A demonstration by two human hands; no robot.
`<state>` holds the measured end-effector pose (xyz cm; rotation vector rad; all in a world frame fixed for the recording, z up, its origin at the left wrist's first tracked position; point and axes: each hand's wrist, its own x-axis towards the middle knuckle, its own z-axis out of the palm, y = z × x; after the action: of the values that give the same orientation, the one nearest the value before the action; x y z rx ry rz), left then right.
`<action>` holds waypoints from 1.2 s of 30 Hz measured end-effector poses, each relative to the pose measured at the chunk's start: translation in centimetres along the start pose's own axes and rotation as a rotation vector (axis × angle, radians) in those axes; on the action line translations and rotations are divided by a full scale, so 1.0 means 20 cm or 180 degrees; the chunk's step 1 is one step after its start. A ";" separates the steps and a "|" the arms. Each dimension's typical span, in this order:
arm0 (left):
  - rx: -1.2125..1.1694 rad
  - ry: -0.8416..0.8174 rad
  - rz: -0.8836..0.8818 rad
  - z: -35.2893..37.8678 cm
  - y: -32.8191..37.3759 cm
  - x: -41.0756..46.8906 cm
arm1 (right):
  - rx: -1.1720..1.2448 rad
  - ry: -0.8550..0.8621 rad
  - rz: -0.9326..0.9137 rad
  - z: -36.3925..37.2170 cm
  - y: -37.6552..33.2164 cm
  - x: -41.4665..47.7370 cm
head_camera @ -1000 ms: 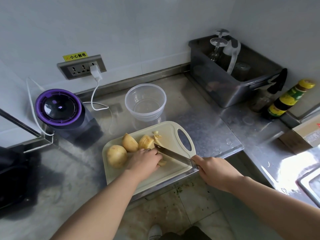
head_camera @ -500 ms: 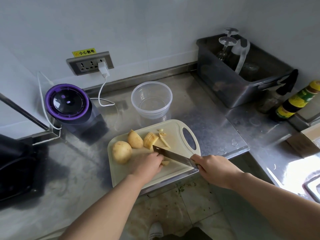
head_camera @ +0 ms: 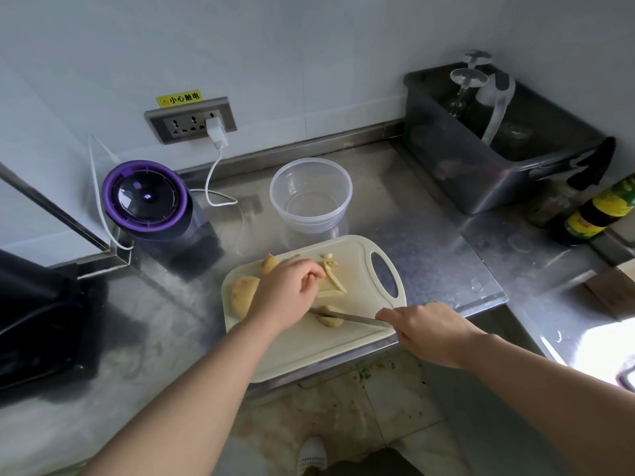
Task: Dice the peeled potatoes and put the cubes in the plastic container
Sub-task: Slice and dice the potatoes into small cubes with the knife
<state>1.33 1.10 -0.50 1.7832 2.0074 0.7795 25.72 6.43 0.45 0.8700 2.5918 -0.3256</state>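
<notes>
The right hand [head_camera: 426, 329] gripped the knife [head_camera: 347, 317], blade on a potato piece [head_camera: 330, 321] mid cutting board [head_camera: 309, 352], the left hand [head_camera: 288, 290] curled beside cut strips [head_camera: 335, 283], its grasp unclear, the plastic container [head_camera: 311, 194] just beyond the board on the worktop [head_camera: 429, 242].

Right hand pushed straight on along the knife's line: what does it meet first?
Most likely the left hand. The knife in the right hand points at its heel, with the tip close to it and the blade across a potato piece. Whether the tip touches the hand is unclear.
</notes>
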 end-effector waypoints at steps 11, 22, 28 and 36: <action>-0.0067 -0.2259 -0.0832 0.10 0.10 0.18 | -0.0066 0.0190 -0.0189 0.00 0.04 -0.02; 0.0346 -0.0700 -0.0891 0.00 -0.01 0.34 | 0.0483 0.1372 0.0300 0.07 0.20 -0.09; 0.1807 -0.1597 0.0309 0.18 0.05 0.30 | 0.0905 0.1303 0.1223 0.07 0.22 -0.06; 0.2943 -0.1862 0.1035 0.20 0.13 0.34 | 0.1029 0.1257 0.1150 0.06 0.19 -0.04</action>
<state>4.69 8.58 -1.36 2.4421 1.7679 -0.6991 29.02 8.67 -0.64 1.6354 2.6898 -0.5194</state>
